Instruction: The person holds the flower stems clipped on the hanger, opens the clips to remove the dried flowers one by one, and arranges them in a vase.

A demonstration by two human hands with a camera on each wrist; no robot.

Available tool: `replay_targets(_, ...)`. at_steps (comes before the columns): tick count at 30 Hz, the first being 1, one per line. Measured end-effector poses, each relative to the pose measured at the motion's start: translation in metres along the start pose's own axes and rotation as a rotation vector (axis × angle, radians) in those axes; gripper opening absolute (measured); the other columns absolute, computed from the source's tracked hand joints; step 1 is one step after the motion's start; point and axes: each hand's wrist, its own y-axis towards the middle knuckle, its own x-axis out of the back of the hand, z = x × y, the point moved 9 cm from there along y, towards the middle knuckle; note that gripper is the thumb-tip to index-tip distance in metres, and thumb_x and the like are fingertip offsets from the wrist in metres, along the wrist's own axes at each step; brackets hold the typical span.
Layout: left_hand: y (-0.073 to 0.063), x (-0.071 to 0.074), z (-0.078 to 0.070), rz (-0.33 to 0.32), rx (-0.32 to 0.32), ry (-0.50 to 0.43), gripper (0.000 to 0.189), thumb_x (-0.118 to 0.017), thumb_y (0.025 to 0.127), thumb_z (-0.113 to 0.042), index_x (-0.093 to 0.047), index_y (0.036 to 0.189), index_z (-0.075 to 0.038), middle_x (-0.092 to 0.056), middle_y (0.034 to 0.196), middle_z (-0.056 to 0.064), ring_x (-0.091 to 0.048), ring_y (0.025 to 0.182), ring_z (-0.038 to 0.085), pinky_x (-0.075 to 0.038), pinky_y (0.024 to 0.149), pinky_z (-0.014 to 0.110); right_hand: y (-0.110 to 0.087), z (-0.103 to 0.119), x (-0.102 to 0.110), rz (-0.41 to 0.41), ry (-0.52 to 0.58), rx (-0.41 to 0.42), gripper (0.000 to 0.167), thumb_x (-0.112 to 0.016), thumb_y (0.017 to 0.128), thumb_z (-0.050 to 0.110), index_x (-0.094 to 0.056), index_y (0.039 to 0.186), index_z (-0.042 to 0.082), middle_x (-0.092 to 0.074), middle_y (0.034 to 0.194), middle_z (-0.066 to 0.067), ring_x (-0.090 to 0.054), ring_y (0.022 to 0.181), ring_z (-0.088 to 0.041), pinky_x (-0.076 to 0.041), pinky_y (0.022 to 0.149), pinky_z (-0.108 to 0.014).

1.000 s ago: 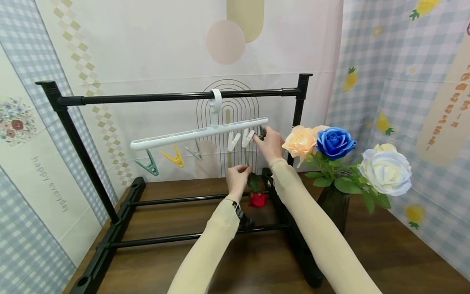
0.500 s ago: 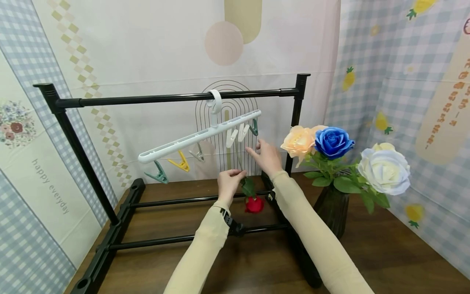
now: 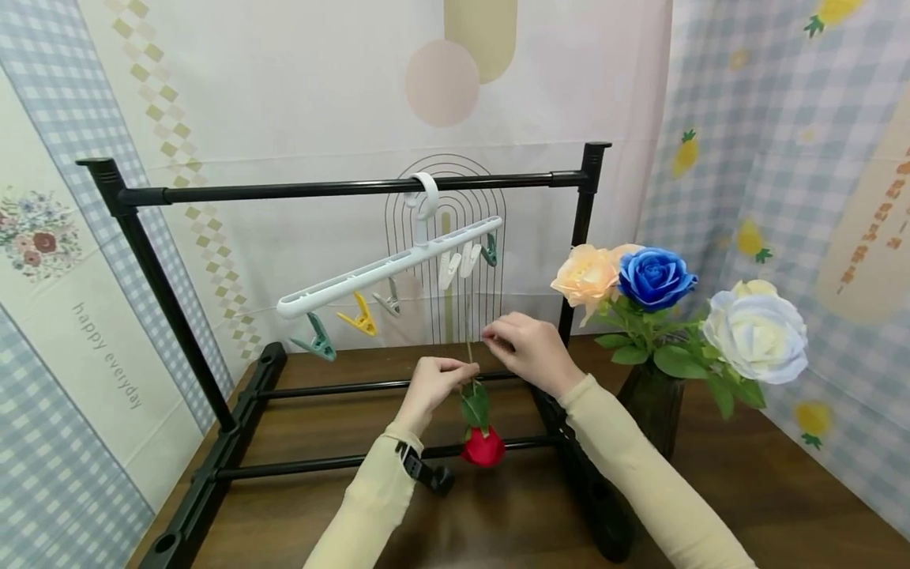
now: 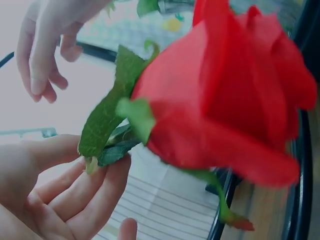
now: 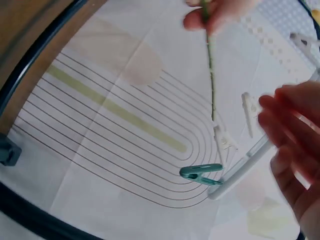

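We hold the rose head-down below the hanger.
Left hand pinches its stem; right hand fingers loosely curled, holding nothing.

The red rose is suspended head-down, bloom lowest, with green leaves just above it. Its thin stem runs upward to a white clip on the tilted white hanger.

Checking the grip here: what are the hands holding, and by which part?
The left hand pinches the red rose by its stem, above the leaves, bloom hanging down. The right hand holds nothing.
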Motion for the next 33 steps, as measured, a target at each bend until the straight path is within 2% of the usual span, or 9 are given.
replay_targets(4,-0.015,-0.007,-0.005,0.078,-0.037,0.032,0.028,-0.071,0.086,-0.029,-0.078,0.092,-0.002,-0.076,0.087,0.009,-0.065,0.071,0.009,-0.052,0.084,0.034,-0.016,0.026,0.003,0.002,-0.007,0.198,0.014,-0.077,0.078,0.003,-0.074,0.090,0.010,-0.072,0.088,0.000,-0.066,0.080,-0.013,-0.055,0.068,-0.025)
replay_targets(7,-0.025,-0.013,-0.010,0.132,-0.065,0.056,0.025,-0.071,0.087,-0.024,-0.078,0.091,-0.001,-0.076,0.085,0.012,-0.064,0.070,0.008,-0.052,0.077,0.029,-0.032,0.042,0.004,0.015,-0.037,0.332,0.015,-0.077,0.080,0.004,-0.073,0.092,0.011,-0.071,0.093,0.000,-0.065,0.084,-0.013,-0.055,0.073,-0.024)
replay_targets(11,-0.040,-0.018,-0.020,0.181,-0.125,0.122,0.021,-0.068,0.086,-0.016,-0.077,0.092,0.002,-0.075,0.083,0.013,-0.062,0.068,0.006,-0.052,0.067,0.025,-0.052,0.056,0.006,0.007,-0.080,0.446,0.017,-0.077,0.082,0.011,-0.073,0.098,0.012,-0.071,0.098,0.001,-0.065,0.089,-0.012,-0.054,0.075,-0.023)
replay_targets(15,-0.054,-0.022,-0.027,0.239,-0.149,0.166,0.020,-0.069,0.084,-0.016,-0.077,0.092,0.001,-0.073,0.079,0.008,-0.058,0.065,0.004,-0.051,0.064,0.025,-0.063,0.063,0.011,-0.025,-0.094,0.468,0.014,-0.063,0.094,0.016,-0.073,0.103,0.010,-0.072,0.100,0.000,-0.066,0.094,-0.012,-0.054,0.077,-0.024)
replay_targets(19,-0.066,-0.028,-0.032,0.305,-0.154,0.152,0.020,-0.070,0.085,-0.016,-0.077,0.093,0.001,-0.073,0.080,0.009,-0.058,0.066,0.003,-0.052,0.067,0.026,-0.070,0.069,0.016,-0.058,-0.096,0.488,0.027,-0.048,0.103,0.018,-0.073,0.102,0.009,-0.073,0.100,0.000,-0.067,0.094,-0.013,-0.054,0.079,-0.025)
replay_targets(22,-0.074,-0.033,-0.032,0.346,-0.140,0.136,0.020,-0.071,0.085,-0.017,-0.077,0.093,0.001,-0.075,0.084,0.012,-0.060,0.066,0.002,-0.052,0.068,0.025,-0.076,0.074,0.017,-0.086,-0.084,0.519,0.027,-0.047,0.103,0.017,-0.072,0.099,0.008,-0.073,0.097,0.000,-0.067,0.092,-0.013,-0.054,0.079,-0.025)
replay_targets(25,-0.079,-0.037,-0.029,0.375,-0.112,0.120,0.019,-0.073,0.084,-0.018,-0.077,0.090,0.000,-0.075,0.080,0.011,-0.059,0.065,0.002,-0.051,0.066,0.023,-0.081,0.077,0.019,-0.115,-0.063,0.547,0.026,-0.048,0.102,0.014,-0.072,0.096,0.007,-0.072,0.094,-0.001,-0.067,0.090,-0.013,-0.054,0.078,-0.026)
replay_targets(30,-0.082,-0.042,-0.027,0.409,-0.097,0.085,0.020,-0.074,0.083,-0.018,-0.076,0.088,0.001,-0.074,0.076,0.009,-0.060,0.063,0.004,-0.052,0.068,0.024,-0.086,0.079,0.022,-0.154,-0.049,0.562,0.026,-0.049,0.102,0.012,-0.072,0.093,0.007,-0.072,0.092,-0.002,-0.066,0.087,-0.014,-0.055,0.075,-0.026)
replay_targets(33,-0.082,-0.044,-0.026,0.432,-0.086,0.071,0.022,-0.074,0.084,-0.024,-0.077,0.090,-0.003,-0.074,0.077,0.004,-0.062,0.069,0.005,-0.053,0.072,0.024,-0.087,0.079,0.027,-0.179,-0.053,0.561,0.025,-0.049,0.101,0.011,-0.072,0.092,0.007,-0.072,0.091,-0.002,-0.066,0.085,-0.014,-0.054,0.073,-0.026)
